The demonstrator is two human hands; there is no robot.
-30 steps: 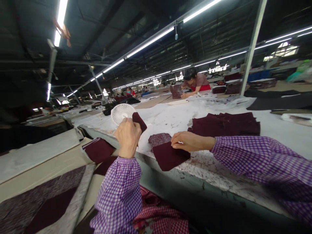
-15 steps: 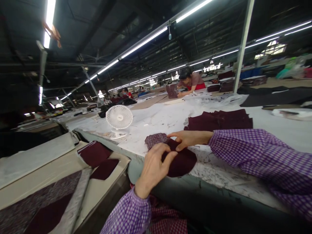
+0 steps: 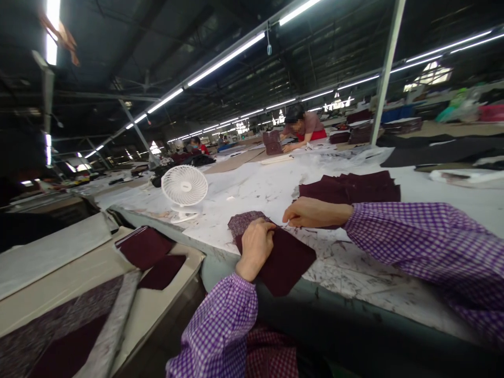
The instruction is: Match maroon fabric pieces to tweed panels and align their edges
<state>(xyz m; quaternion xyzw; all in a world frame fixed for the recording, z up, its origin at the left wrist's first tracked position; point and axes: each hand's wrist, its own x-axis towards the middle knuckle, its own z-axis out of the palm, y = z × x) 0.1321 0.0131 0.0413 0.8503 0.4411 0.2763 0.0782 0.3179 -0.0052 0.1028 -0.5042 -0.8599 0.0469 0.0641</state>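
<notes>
A dark maroon fabric piece [image 3: 289,258] lies at the front edge of the table, its near corner hanging over. Beneath its far left end shows a speckled maroon fabric piece [image 3: 244,223]. My left hand [image 3: 258,242] is closed on the maroon piece at its left side, fingers curled over the cloth. Just off the far edge of that piece, my right hand [image 3: 317,212] pinches its fingers together. A tiny white bit shows at its fingertips, too small to name. Behind the right hand sits a stack of maroon fabric pieces [image 3: 350,188].
A small white fan [image 3: 184,186] stands on the white-covered table [image 3: 232,197] to the left. Lower left, a second surface holds more maroon pieces [image 3: 145,249]. Across the table a person [image 3: 305,128] leans over a fabric stack [image 3: 272,143]. A metal post [image 3: 388,73] rises at right.
My right hand has drawn back from the fabric and my left hand. My left hand has closed over the cloth, which now lies flatter and extends farther over the edge. The view has shifted slightly.
</notes>
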